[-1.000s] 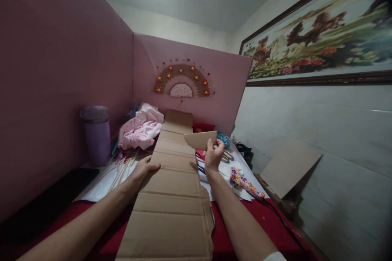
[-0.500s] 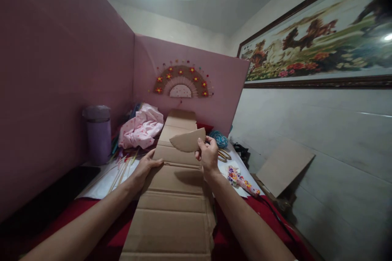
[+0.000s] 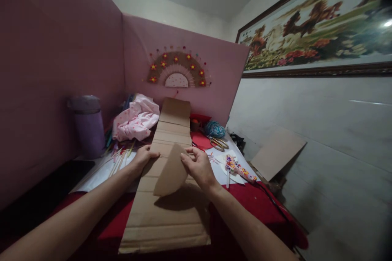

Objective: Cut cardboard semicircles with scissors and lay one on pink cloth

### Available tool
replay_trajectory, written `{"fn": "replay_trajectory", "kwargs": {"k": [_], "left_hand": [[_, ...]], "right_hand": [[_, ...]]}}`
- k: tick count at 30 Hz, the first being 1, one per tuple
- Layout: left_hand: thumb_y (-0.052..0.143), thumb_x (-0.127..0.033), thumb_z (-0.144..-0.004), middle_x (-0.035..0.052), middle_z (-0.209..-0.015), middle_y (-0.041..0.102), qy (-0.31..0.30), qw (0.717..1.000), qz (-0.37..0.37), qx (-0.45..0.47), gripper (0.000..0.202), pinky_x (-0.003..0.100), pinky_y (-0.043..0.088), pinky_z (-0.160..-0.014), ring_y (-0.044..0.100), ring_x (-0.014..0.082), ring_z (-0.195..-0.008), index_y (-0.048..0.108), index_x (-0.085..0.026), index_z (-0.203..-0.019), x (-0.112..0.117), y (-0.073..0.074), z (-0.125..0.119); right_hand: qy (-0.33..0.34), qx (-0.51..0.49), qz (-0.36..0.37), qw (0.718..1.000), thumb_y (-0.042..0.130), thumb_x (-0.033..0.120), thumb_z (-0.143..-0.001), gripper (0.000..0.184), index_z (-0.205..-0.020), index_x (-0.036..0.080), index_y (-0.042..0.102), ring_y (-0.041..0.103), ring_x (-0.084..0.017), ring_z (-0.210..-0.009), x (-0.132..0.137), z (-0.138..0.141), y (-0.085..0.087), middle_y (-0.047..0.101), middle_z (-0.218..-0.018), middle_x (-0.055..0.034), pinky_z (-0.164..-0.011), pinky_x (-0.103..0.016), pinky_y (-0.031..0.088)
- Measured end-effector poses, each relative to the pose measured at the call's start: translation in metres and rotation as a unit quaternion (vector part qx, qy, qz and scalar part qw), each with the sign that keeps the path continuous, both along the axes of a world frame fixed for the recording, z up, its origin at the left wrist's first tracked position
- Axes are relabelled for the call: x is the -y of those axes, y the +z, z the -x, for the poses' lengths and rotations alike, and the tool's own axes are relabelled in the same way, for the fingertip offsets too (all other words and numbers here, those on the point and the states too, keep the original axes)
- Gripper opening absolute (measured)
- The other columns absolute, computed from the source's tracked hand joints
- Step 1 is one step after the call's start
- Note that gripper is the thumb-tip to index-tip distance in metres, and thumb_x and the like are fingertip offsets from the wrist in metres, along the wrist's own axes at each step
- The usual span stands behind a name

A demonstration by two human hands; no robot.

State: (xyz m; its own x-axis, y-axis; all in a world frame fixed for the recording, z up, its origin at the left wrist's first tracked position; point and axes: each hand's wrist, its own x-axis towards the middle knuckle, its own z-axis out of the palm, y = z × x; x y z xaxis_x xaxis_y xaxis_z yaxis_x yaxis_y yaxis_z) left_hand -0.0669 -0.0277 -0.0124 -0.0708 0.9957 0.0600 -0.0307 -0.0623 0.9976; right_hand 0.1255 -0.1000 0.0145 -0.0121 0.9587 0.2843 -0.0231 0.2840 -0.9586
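Note:
A long, creased cardboard sheet [image 3: 171, 224] runs away from me across the table. My left hand [image 3: 145, 159] grips its left edge, thumb on top, other fingers partly hidden. Between the thumb and fingers of my right hand [image 3: 200, 168] is a smaller cut piece of cardboard [image 3: 172, 171] with a curved edge. It is tilted above the long sheet and casts a shadow on it. Right of the sheet lie scissors [image 3: 219, 143] with gold-coloured handles and a flower-patterned glue gun [image 3: 240, 170] with a cord.
A purple bin [image 3: 90, 130] and crumpled pink dotted cloth [image 3: 137, 118] stand at the left, near thin sticks [image 3: 119, 163]. Blue yarn [image 3: 215, 129] lies at the back right. A decorated half-round fan shape [image 3: 176, 65] is pinned to the pink board [image 3: 217, 65].
My right hand has come lower and nearer with the small cardboard piece, which is now turned steeper. The long sheet's near end has come into view. My left hand stays at its edge.

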Motion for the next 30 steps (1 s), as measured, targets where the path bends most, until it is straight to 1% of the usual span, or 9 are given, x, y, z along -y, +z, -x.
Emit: {"fn": "replay_trajectory", "kwargs": {"k": [3,6,8,12,15,21,25,28,30], "left_hand": [[0.078,-0.022,-0.045,0.0076,-0.077,0.071,0.013,0.999,-0.031,-0.004,0.042,0.032,0.047,-0.061,0.063,0.0214,-0.064,0.065,-0.013,-0.083,0.001,-0.005,-0.003],[0.079,-0.024,-0.044,0.0074,-0.088,0.070,0.026,0.998,-0.055,-0.005,0.049,0.034,0.048,-0.073,0.064,0.0235,-0.078,0.062,-0.015,-0.090,0.000,-0.014,-0.006],[0.079,-0.024,-0.045,0.0072,-0.090,0.069,0.040,0.997,-0.064,-0.009,0.050,0.036,0.047,-0.078,0.063,0.0246,-0.084,0.060,-0.016,-0.091,-0.001,-0.018,-0.009],[0.077,-0.022,-0.048,0.0061,-0.089,0.065,0.068,0.994,-0.076,-0.025,0.048,0.039,0.045,-0.082,0.061,0.0255,-0.089,0.057,-0.017,-0.091,-0.002,-0.021,-0.013],[0.076,-0.021,-0.050,0.0055,-0.086,0.063,0.081,0.992,-0.084,-0.048,0.047,0.040,0.045,-0.082,0.061,0.0260,-0.087,0.055,-0.017,-0.092,-0.001,-0.019,-0.015],[0.074,-0.020,-0.054,0.0053,-0.086,0.061,0.107,0.985,-0.097,-0.095,0.047,0.038,0.046,-0.078,0.060,0.0243,-0.084,0.055,-0.016,-0.097,-0.002,-0.021,-0.017],[0.072,-0.019,-0.058,0.0053,-0.082,0.060,0.120,0.976,-0.101,-0.148,0.039,0.041,0.045,-0.081,0.060,0.0261,-0.084,0.059,-0.016,-0.094,-0.006,-0.024,-0.016],[0.072,-0.016,-0.057,0.0070,-0.083,0.059,0.118,0.966,-0.115,-0.198,0.026,0.045,0.038,-0.092,0.056,0.0306,-0.095,0.062,-0.017,-0.081,-0.003,-0.015,-0.016],[0.073,-0.015,-0.056,0.0087,-0.091,0.060,0.114,0.958,-0.138,-0.223,0.022,0.044,0.032,-0.099,0.050,0.0322,-0.106,0.064,-0.018,-0.076,0.010,0.001,-0.016]], "right_hand": [[-0.047,0.081,-0.045,0.995,0.063,0.032,-0.075,0.020,-0.087,0.016,0.066,0.065,-0.017,-0.063,-0.002,0.001,-0.002,0.070,-0.072,-0.0040,-0.054,-0.024,0.047],[-0.101,0.137,-0.061,0.984,0.061,0.029,-0.075,0.017,-0.086,0.017,0.068,0.064,-0.018,-0.066,-0.010,-0.004,-0.007,0.071,-0.075,-0.0043,-0.054,-0.024,0.046],[-0.109,0.151,-0.044,0.982,0.063,0.025,-0.074,0.014,-0.082,0.016,0.069,0.062,-0.016,-0.061,-0.016,-0.009,-0.012,0.069,-0.069,-0.0024,-0.051,-0.022,0.044],[-0.085,0.158,0.015,0.984,0.063,0.023,-0.073,0.016,-0.086,0.015,0.067,0.048,-0.012,-0.034,-0.025,-0.014,-0.024,0.055,-0.043,0.0054,-0.036,-0.020,0.033],[-0.064,0.154,0.045,0.985,0.065,0.020,-0.070,0.013,-0.082,0.014,0.066,0.043,-0.010,-0.027,-0.027,-0.016,-0.030,0.052,-0.040,0.0069,-0.031,-0.019,0.029],[-0.031,0.117,0.056,0.991,0.062,0.028,-0.073,0.018,-0.085,0.014,0.065,0.040,-0.006,-0.031,-0.018,-0.024,-0.022,0.056,-0.050,0.0057,-0.032,-0.017,0.029],[0.013,0.104,0.071,0.992,0.064,0.029,-0.070,0.019,-0.081,0.014,0.068,0.051,-0.009,-0.045,-0.011,-0.029,-0.025,0.063,-0.058,0.0019,-0.039,-0.017,0.036],[0.030,0.106,0.087,0.990,0.069,0.027,-0.064,0.015,-0.071,0.014,0.070,0.051,-0.010,-0.048,-0.011,-0.030,-0.037,0.065,-0.058,0.0008,-0.041,-0.017,0.036],[0.029,0.103,0.096,0.990,0.069,0.027,-0.064,0.014,-0.068,0.015,0.069,0.048,-0.009,-0.045,-0.012,-0.030,-0.044,0.062,-0.054,0.0019,-0.039,-0.016,0.033]]}}
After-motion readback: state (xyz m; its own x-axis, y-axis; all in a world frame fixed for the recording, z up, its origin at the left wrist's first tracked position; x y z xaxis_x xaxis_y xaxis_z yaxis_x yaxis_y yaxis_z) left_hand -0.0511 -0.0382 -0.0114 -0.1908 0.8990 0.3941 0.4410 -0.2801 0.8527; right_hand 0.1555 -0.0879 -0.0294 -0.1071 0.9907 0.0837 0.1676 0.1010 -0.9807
